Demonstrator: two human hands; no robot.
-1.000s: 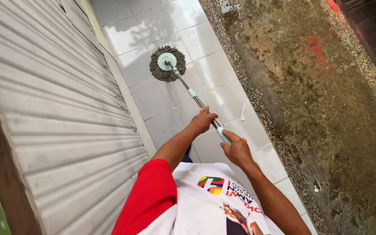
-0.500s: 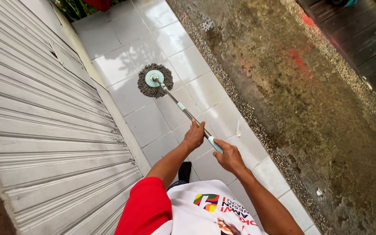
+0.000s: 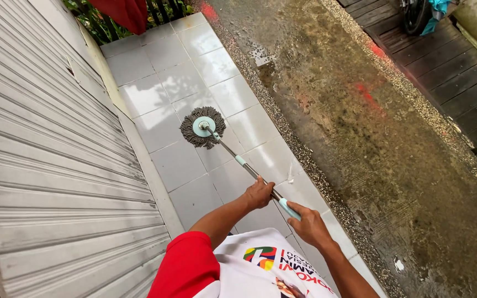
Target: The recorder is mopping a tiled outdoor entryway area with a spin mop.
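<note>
The person stands on a strip of pale grey floor tiles (image 3: 161,83) and holds a mop with both hands. The left hand (image 3: 259,193) is wrapped in a fist round the metal mop handle (image 3: 244,165), a little way below its top. The right hand (image 3: 308,225) is closed round the pale teal grip (image 3: 289,209) at the handle's upper end, just behind the left one, so the two hands sit close together on the same pole. The handle slants away from the body, down to the round mop head (image 3: 202,127), a ring of dark grey strands with a teal disc in the middle, lying flat on the tiles well ahead of the hands. The tiles there gleam as if wet.

To the left, a corrugated metal shutter (image 3: 45,165) runs alongside the tiled strip. To the right, a band of gravel borders the tiles, and beyond it lies damp, stained concrete ground (image 3: 382,154) with red marks. A red cloth (image 3: 125,14) hangs over green plants at the far end. The person wears a red and white shirt (image 3: 222,270).
</note>
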